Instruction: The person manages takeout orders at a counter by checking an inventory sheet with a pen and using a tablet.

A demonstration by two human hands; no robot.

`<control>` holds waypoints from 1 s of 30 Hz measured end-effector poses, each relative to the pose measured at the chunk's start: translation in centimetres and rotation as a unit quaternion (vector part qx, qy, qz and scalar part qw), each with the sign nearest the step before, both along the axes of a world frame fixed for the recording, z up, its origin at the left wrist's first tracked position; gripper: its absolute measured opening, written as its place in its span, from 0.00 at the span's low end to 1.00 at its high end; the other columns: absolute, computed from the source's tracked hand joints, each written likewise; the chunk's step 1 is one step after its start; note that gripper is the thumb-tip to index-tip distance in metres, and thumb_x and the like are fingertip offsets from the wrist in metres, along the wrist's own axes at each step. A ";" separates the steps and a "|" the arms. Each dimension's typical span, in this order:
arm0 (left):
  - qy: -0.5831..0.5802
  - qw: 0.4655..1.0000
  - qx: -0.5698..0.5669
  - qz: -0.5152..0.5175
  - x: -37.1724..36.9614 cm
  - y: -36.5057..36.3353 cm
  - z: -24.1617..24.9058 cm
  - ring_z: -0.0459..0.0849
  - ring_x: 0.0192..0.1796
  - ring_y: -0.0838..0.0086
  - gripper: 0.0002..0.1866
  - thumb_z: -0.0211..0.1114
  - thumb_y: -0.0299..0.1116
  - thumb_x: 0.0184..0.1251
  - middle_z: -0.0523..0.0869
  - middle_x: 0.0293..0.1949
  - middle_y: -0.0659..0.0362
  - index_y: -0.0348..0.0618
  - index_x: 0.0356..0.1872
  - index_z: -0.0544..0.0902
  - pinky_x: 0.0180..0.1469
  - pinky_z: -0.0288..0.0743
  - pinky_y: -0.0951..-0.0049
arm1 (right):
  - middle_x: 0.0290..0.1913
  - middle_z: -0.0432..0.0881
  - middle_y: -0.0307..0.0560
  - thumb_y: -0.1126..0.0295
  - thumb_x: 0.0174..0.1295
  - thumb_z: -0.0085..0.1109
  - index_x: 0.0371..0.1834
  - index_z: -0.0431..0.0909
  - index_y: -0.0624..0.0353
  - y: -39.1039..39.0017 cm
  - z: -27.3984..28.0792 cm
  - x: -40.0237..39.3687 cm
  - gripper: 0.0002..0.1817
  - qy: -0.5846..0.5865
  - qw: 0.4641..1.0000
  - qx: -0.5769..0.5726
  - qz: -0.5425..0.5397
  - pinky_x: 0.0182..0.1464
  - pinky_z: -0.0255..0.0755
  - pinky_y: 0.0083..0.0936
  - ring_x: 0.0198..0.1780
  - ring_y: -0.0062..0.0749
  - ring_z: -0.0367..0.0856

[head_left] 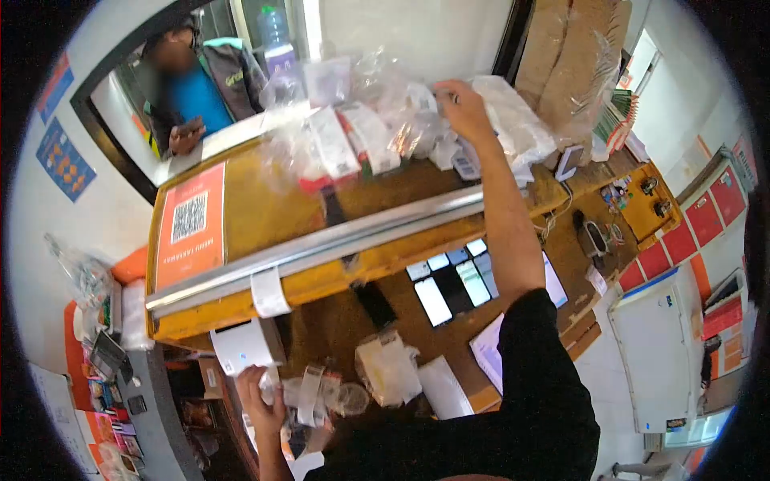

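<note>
My right hand (465, 111) reaches across the raised counter, its fingers curled at the edge of a heap of clear plastic bags (393, 132). What lies inside those fingers is hidden. Long white receipts (333, 143) hang on the bagged items to its left, and a stack of white plastic bags (513, 120) lies to its right. Low on the left, my left hand (262, 401) is at the front of a small white receipt printer (245, 346). Its fingers are bent around something whitish that I cannot make out. Bagged items with a receipt (311, 395) sit beside it.
Several lit phones (454, 282) lie on the lower desk, near a dark phone (374, 305) and a wrapped package (388, 367). An orange QR sign (191, 224) is on the raised counter, above its metal edge strip (321, 247). Beyond it, a person (192, 92) holds a phone.
</note>
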State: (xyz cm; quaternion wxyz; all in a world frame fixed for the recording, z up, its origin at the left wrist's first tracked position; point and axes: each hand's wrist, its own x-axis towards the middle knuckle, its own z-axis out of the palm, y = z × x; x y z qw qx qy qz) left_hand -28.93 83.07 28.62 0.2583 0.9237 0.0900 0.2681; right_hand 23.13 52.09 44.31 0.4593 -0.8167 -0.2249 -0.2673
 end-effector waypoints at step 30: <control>-0.096 0.961 -0.192 -0.175 12.4 -8.4 8.1 0.81 0.44 0.57 0.12 0.66 0.23 0.53 0.83 0.41 0.49 0.36 0.39 0.79 0.50 0.73 0.65 | 0.39 0.82 0.20 0.65 0.47 0.69 0.38 0.81 0.37 2.9 1.7 -15.5 0.13 -0.577 0.811 -0.034 -0.085 0.56 0.48 0.41 0.52 0.27 0.66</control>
